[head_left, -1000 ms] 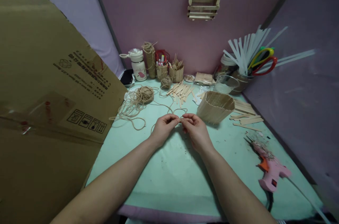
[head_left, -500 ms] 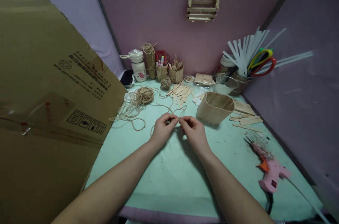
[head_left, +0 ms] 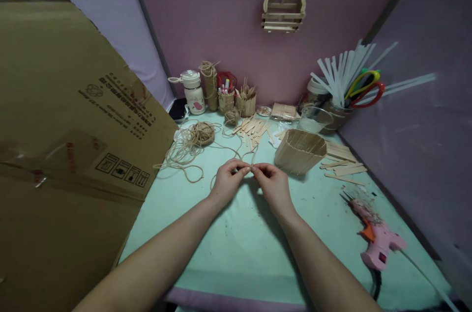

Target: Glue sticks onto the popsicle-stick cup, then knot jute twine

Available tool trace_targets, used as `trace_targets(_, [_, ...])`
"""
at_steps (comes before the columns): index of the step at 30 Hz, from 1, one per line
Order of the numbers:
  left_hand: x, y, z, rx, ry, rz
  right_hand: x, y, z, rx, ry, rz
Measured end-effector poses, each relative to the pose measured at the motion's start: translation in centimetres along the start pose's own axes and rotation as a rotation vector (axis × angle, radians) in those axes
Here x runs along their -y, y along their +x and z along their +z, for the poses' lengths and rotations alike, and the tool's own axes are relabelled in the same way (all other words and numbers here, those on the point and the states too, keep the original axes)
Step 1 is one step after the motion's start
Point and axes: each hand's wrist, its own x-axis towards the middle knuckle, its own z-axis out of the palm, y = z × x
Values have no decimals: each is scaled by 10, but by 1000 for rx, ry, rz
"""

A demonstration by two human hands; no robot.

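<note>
My left hand (head_left: 229, 180) and my right hand (head_left: 272, 185) meet over the middle of the table, thumbs and forefingers pinched almost tip to tip. Between them they grip a thin strand of jute twine (head_left: 254, 153), which loops up behind the fingertips. The pinched bit itself is mostly hidden. From there the twine trails left to a loose tangle and a twine ball (head_left: 202, 133). To the right of my right hand stands a basket made of craft sticks (head_left: 300, 152), upright and apart from it.
A pink glue gun (head_left: 381, 243) lies at the right with its cord. Loose craft sticks (head_left: 344, 168) are beside the basket. A large cardboard box (head_left: 121, 105) fills the left. Along the back stand a white bottle (head_left: 193, 96), stick-covered cups and a jar with scissors (head_left: 365, 91).
The twine loop behind my fingertips has shifted slightly and stands more upright. Both hands stay pinched together in nearly the same place; the view has moved a little.
</note>
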Motion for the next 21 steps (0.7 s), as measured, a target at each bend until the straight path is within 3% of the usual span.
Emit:
trace_targets(6, [-4,0,3,-4,-40,-41,1,-4,1,-58,-146,-153])
trace_targets(13, [-6,-1,3,-19,-77,-154,-1,-7,3,-77,-396,-477])
trace_targets(18, [-1,-3,10,-57,-105,-154,-3,-7,4,-79,-454,-520])
trace_targets(21, [-1,-4,13,-28,-313,-271,-3,-8,4,-63,-448,-550])
